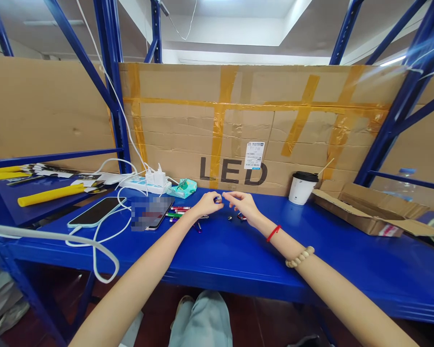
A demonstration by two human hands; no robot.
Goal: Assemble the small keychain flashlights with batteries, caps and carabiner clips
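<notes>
My left hand (209,204) is closed around a small dark, shiny piece (217,198), its end showing between thumb and fingers; its exact kind is too small to make out. Close by on the right, my right hand (244,205) points its fingers toward that piece. Those fingers are apart, and I see nothing held in them. Several coloured pens (179,209) lie beside and partly behind my left wrist. On the blue table (217,250), a tiny metallic part (230,218) and a small dark red piece (241,217) lie below my right fingers.
Left of the pens are a dark tablet-like device (161,214), a phone (96,212) and white cables. Behind them stand a power strip (139,183) and a green packet (183,188). A lidded paper cup (302,188) and an open cardboard box (369,212) are on the right.
</notes>
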